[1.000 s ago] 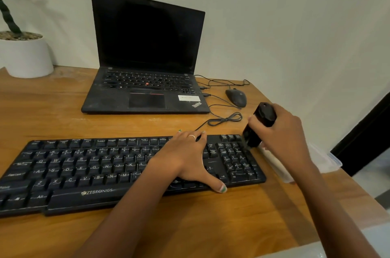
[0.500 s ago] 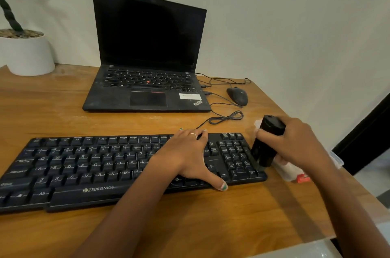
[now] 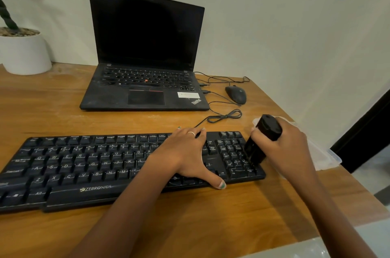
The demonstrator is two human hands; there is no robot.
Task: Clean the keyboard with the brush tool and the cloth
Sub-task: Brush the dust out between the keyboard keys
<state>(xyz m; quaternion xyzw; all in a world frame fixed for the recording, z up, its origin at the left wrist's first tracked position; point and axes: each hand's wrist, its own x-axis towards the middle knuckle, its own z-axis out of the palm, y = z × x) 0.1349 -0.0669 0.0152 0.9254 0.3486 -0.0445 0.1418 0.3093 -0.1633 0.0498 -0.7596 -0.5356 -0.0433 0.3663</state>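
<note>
Since half a second ago, my right hand (image 3: 282, 148) has brought the brush tool (image 3: 262, 141) from beside the keyboard's right end onto its number pad; one second ago this tool was raised above that corner. Now the lower end of the tool touches the rightmost keys, and the black body leans with its top away from me. My right hand is wrapped around the upper part of the tool, fingers curled on it, so the tool comes out below and to the left of the hand.

My left hand (image 3: 185, 152) has not moved. It lies flat and relaxed on the keyboard (image 3: 88, 164), fingers spread toward the far edge and the thumb stretched toward the near edge, grasping nothing, only pressing the board. The brush tool is to the right of this hand, near it but not touching.

Behind my right hand I see a pale, half-transparent thing (image 3: 320, 152) on the desk (image 3: 211, 222); I cannot tell if it is the cloth. Further beyond both hands stand a laptop (image 3: 145, 50), a mouse (image 3: 236, 94) with its cable, and, far left, a white plant pot (image 3: 23, 53).
</note>
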